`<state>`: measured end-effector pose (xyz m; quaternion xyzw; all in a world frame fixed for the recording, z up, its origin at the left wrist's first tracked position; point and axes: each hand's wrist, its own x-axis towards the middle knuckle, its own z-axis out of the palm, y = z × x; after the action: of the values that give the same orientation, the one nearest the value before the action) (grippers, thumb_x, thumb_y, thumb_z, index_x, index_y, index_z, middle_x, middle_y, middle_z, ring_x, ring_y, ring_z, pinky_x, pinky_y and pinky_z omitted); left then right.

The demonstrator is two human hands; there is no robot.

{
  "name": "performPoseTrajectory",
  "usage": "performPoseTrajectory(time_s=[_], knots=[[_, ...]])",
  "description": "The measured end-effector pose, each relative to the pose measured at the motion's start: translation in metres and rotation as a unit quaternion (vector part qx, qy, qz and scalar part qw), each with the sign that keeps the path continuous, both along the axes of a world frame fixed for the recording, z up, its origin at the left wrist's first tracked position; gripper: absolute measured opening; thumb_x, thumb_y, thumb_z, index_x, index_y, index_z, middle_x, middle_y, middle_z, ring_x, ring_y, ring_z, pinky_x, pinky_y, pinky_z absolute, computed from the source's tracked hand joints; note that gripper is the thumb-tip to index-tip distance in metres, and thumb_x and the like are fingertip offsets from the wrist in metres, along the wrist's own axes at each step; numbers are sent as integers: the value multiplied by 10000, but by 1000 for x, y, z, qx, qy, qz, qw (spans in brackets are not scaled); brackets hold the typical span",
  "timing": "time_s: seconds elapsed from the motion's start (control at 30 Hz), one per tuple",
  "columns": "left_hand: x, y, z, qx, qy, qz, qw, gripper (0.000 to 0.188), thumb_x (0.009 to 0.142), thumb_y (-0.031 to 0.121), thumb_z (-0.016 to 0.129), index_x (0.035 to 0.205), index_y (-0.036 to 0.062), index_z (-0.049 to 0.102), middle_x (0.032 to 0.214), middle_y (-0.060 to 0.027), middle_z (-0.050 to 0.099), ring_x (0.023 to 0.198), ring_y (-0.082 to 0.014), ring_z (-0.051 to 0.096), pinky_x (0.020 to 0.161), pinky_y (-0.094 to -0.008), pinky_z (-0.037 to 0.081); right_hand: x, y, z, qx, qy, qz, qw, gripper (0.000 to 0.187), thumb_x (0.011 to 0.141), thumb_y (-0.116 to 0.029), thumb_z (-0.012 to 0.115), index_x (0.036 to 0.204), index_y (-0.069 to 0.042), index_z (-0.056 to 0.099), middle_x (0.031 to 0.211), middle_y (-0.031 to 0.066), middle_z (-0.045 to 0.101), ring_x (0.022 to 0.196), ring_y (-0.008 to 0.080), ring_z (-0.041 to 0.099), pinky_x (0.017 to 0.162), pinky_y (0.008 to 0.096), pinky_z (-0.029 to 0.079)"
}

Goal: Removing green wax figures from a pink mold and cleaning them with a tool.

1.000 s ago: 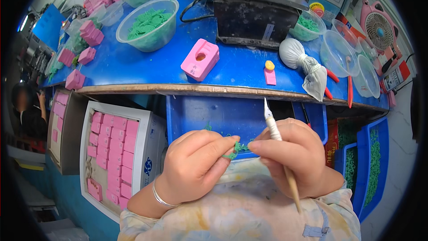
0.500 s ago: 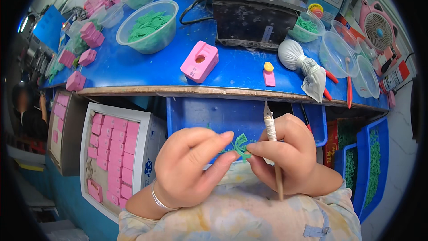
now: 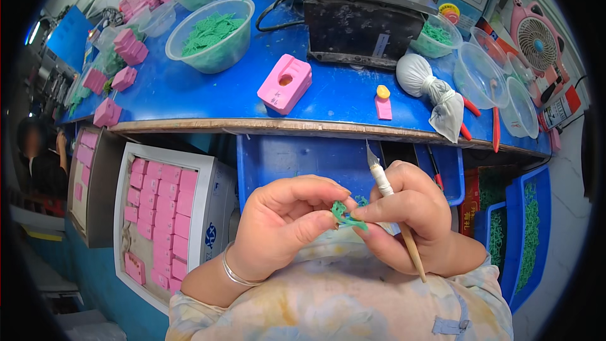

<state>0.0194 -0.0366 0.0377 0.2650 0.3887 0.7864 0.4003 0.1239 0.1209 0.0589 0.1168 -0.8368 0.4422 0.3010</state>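
Between the fingertips of both hands is a small green openwork wax piece point(image 3: 344, 215), curved and lacy. My left hand point(image 3: 284, 224) pinches it from the left, thumb and index finger on its edge. My right hand point(image 3: 407, 218) grips its other side with thumb and index finger. That same hand also holds a craft knife point(image 3: 382, 180) with a wooden handle wrapped in white, its blade pointing up and away. Below the piece, part of its underside is hidden by my fingers. An open blue drawer point(image 3: 271, 161) lies just beyond my hands.
On the blue bench stand a pink mould block point(image 3: 285, 84), a small pink piece with a yellow top point(image 3: 383, 102), a tied white cloth bag point(image 3: 432, 91) and a bowl of green pieces point(image 3: 211, 35). A box of pink blocks point(image 3: 165, 205) sits left; blue trays point(image 3: 530, 233) stand right.
The green piece has turned and dropped slightly between my fingers. My left fingers have closed in on it, and the knife has tilted further left at its tip.
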Motion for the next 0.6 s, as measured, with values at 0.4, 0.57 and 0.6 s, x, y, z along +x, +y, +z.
performPoseTrajectory(time_s=[0.4,0.57,0.6], knots=[[-4,-3,-11,50,7,-16,999,270,833,-50,583,1101,-50,551,1067,-148,608,966,-178,592,836,-306,487,-1,3,8,-4,94,35,995,277,655,19,567,930,-10,593,757,105,613,652,256,601,624,354,463],[-5,-2,-11,65,80,-13,995,253,823,-94,552,1074,-56,555,1080,-149,576,995,-184,573,876,-309,465,4,-6,4,-56,91,8,994,208,625,21,594,828,-20,572,706,102,596,797,308,660,782,450,524],[-5,-3,-11,65,80,-12,995,253,823,-94,552,1074,-56,555,1080,-149,576,995,-184,573,876,-309,465,6,-4,6,-35,61,30,997,211,698,-7,567,906,-36,544,730,91,580,882,340,642,853,477,478]])
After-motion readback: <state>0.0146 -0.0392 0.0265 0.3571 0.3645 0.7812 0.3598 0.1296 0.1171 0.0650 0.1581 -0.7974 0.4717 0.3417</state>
